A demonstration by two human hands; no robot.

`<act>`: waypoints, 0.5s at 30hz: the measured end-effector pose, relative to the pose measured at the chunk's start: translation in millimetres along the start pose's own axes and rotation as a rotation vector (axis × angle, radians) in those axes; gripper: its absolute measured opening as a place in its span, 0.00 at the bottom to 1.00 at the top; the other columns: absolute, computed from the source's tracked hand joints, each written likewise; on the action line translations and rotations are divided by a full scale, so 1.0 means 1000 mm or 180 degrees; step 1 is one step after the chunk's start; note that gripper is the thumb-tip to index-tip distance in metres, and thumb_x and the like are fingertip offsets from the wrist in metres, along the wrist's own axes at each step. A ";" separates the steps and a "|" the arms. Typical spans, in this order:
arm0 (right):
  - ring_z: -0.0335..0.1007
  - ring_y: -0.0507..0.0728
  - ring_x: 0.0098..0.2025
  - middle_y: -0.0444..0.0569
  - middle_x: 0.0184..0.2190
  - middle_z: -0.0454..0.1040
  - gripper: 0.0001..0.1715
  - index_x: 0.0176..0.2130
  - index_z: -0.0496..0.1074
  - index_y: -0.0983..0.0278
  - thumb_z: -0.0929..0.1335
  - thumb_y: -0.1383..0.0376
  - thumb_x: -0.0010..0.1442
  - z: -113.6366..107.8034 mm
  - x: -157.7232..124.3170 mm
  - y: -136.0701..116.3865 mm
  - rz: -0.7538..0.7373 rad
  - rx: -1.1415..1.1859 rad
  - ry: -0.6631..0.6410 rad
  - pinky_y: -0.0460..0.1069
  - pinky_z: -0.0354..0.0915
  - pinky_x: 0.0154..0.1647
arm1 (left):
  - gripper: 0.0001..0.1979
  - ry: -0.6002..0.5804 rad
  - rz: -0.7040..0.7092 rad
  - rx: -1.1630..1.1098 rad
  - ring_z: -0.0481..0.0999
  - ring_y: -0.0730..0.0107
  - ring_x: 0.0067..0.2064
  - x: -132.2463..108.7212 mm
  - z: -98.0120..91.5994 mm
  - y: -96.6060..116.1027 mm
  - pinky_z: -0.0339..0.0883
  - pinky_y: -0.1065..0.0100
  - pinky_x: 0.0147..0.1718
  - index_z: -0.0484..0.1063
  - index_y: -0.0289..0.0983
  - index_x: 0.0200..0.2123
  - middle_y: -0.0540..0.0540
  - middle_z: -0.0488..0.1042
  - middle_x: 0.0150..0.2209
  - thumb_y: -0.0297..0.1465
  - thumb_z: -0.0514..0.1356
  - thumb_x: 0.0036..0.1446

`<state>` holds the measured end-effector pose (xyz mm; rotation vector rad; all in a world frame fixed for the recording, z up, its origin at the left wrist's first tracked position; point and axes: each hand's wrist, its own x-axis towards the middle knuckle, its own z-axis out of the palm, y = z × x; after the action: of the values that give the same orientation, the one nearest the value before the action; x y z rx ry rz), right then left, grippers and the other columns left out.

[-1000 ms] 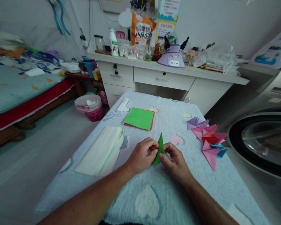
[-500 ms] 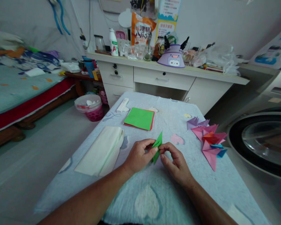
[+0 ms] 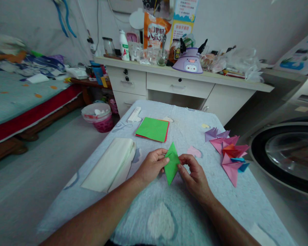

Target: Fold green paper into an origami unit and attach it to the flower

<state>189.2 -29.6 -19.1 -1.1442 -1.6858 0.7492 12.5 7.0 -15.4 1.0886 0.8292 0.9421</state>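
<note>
Green paper (image 3: 171, 165); folded diamond (long, sharp-tipped); far tip leaning slightly right; between left hand (image 3: 153, 166) and right hand (image 3: 195, 176)

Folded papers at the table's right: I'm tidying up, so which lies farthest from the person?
The purple folded paper: the pink papers, orange paper and blue paper all lie nearer the person.

The left forearm (image 3: 100, 212) and the right forearm (image 3: 228, 218) come in from the near edge of the surface (image 3: 186, 128). Above its middle, the left hand (image 3: 152, 166) and right hand (image 3: 195, 176) face each other, slightly apart, fingers curled, thumbs directed inward.
</note>
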 end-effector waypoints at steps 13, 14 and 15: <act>0.69 0.57 0.41 0.46 0.36 0.71 0.11 0.43 0.69 0.60 0.65 0.70 0.59 -0.003 0.003 -0.006 -0.0141 -0.0251 -0.0311 0.50 0.64 0.43 | 0.17 0.0098 -0.0081 0.0129 0.67 0.77 0.21 0.001 0.001 0.001 0.58 0.74 0.22 0.64 0.35 0.45 0.53 0.71 0.26 0.34 0.60 0.52; 0.69 0.57 0.41 0.47 0.37 0.71 0.11 0.43 0.69 0.60 0.66 0.69 0.59 -0.003 0.003 -0.006 -0.0129 -0.0281 -0.0321 0.50 0.64 0.44 | 0.17 0.0108 -0.0084 0.0128 0.67 0.77 0.21 0.001 0.001 0.001 0.58 0.74 0.22 0.64 0.35 0.45 0.53 0.71 0.25 0.34 0.59 0.52; 0.69 0.57 0.41 0.47 0.37 0.72 0.11 0.43 0.69 0.60 0.66 0.69 0.59 -0.003 0.003 -0.006 -0.0115 -0.0298 -0.0322 0.51 0.64 0.44 | 0.17 0.0108 -0.0086 0.0127 0.67 0.77 0.21 0.001 0.000 0.000 0.58 0.74 0.22 0.64 0.35 0.45 0.53 0.70 0.25 0.33 0.59 0.52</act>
<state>189.9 -29.0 -12.1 -1.1532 -1.8381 0.7226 13.3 8.2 -14.9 1.0956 0.8918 0.9269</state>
